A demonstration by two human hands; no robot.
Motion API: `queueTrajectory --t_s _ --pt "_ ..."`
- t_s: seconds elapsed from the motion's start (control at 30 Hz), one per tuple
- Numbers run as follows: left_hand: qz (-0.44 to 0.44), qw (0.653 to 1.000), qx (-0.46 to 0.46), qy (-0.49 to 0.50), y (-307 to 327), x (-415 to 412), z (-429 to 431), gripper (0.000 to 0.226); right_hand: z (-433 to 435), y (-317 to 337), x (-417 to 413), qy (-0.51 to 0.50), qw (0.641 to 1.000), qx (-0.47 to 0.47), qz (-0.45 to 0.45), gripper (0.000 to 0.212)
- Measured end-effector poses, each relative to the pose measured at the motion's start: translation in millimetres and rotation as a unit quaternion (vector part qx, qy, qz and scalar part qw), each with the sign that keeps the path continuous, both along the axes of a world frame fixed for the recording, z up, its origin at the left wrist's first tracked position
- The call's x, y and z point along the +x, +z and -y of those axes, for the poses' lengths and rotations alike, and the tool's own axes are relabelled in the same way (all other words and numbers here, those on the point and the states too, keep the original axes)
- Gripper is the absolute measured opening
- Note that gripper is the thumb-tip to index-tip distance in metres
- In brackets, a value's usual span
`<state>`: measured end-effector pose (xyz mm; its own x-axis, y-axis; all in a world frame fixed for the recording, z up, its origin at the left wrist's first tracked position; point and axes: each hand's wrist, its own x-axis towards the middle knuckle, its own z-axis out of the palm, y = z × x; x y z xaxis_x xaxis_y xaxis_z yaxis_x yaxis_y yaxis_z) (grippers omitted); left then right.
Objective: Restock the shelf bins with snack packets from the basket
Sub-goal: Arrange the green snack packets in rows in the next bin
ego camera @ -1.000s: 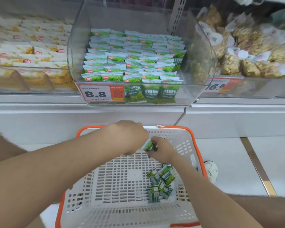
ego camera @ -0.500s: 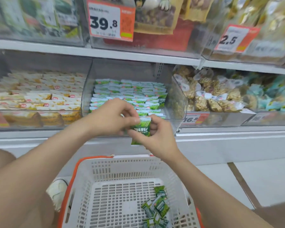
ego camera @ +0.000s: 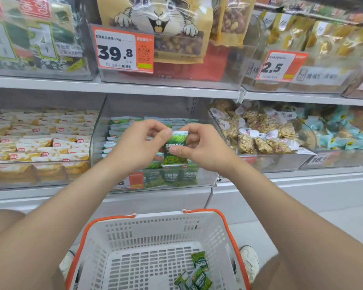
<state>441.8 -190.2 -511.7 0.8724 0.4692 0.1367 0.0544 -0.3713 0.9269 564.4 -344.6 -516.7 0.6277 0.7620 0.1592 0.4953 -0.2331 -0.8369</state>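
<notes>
green snack packet point(ego camera: 175, 148) — just one — is held up between two hands, right in front of the clear bin point(ego camera: 205, 179) that is full of the same snacks in rows. the left hand point(ego camera: 138, 147) pinches its top left corner. the right hand point(ego camera: 203, 147) pinches its right side, with the thumb across the front. the two hands are close together. down below sits one white basket point(ego camera: 155, 233) with orange handles — at least three loose packets point(ego camera: 198, 275) lie in its near right corner, well apart from the hands.
</notes>
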Motion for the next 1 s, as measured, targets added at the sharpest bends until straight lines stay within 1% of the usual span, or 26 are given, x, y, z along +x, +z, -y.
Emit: queueTrajectory --t_s 0.03,0.1,0.17,0.23,0.3,0.33,0.37,0.4,0.43,0.5,0.53,0.6,0.67,0.73,0.77,0.87,0.93,1.0 --pt "-0.020 1.000 -0.015 -0.017 -1.2 0.9 2.1 0.014 0.3 -1.0 1.2 -0.020 1.000 0.001 -0.015 0.032" --pt "-0.051 0.998 -0.009 -0.043 -3.8 0.8 4.9 0.039 -0.2 -3.2 1.5 -0.039 0.997 0.001 -0.073 0.032" --pt "-0.054 0.997 0.005 -0.051 -5.5 0.5 6.9 0.056 2.8 0.9 0.0 -0.037 0.990 -0.004 -0.136 0.036" --pt "-0.053 0.997 -0.003 -0.047 -6.2 2.6 7.9 0.063 10.2 10.7 0.8 -0.009 0.984 -0.018 -0.178 0.036" --pt "-0.052 0.997 0.003 -0.048 -7.9 5.8 9.0 0.064 18.8 22.4 4.8 0.026 0.984 -0.045 -0.169 0.028" --pt "-0.047 0.997 0.029 -0.046 -9.7 7.5 10.1 0.062 22.2 27.2 9.0 0.028 0.989 -0.062 -0.135 0.023" --pt "-0.043 0.995 0.075 -0.041 -12.5 9.1 11.0 0.057 24.4 31.2 14.0 0.014 0.994 -0.078 -0.079 0.018" --pt "-0.042 0.989 0.135 -0.035 -15.9 10.5 11.6 0.051 24.7 32.7 22.2 -0.016 0.996 -0.091 0.002 0.014" --pt "-0.042 0.978 0.202 -0.029 -20.0 11.7 11.4 0.046 24.3 33.7 30.3 -0.054 0.988 -0.104 0.097 0.012" --pt "-0.050 0.943 0.327 -0.037 -28.4 14.2 9.6 0.041 21.2 32.2 42.9 -0.112 0.945 -0.139 0.273 0.014" --pt "-0.067 0.924 0.373 -0.049 -32.3 16.1 8.7 0.042 18.2 30.3 47.0 -0.120 0.925 -0.158 0.325 0.018" --pt "-0.141 0.885 0.437 -0.078 -38.7 19.6 7.8 0.049 8.8 22.6 55.1 -0.112 0.894 -0.213 0.378 0.028" --pt "-0.221 0.855 0.456 -0.108 -46.2 22.0 7.1 0.056 -4.7 11.7 61.7 -0.101 0.850 -0.290 0.428 0.031" --pt "-0.275 0.852 0.425 -0.133 -52.5 22.5 5.0 0.062 -16.8 0.7 68.5 -0.091 0.806 -0.355 0.465 0.021" --pt "-0.286 0.854 0.412 -0.138 -54.1 22.5 3.9 0.064 -21.1 -2.2 70.2 -0.085 0.791 -0.381 0.471 0.017" --pt "-0.286 0.855 0.409 -0.142 -56.7 23.1 1.6 0.066 -32.7 -8.8 75.2 -0.076 0.750 -0.441 0.487 0.026" --pt "-0.281 0.855 0.410 -0.145 -57.7 23.9 0.4 0.066 -40.8 -11.8 75.0 -0.087 0.736 -0.452 0.496 0.024" --pt "-0.276 0.854 0.417 -0.146 -59.1 24.6 0.1 0.066 -48.5 -14.7 73.0 -0.092 0.734 -0.452 0.498 0.023"
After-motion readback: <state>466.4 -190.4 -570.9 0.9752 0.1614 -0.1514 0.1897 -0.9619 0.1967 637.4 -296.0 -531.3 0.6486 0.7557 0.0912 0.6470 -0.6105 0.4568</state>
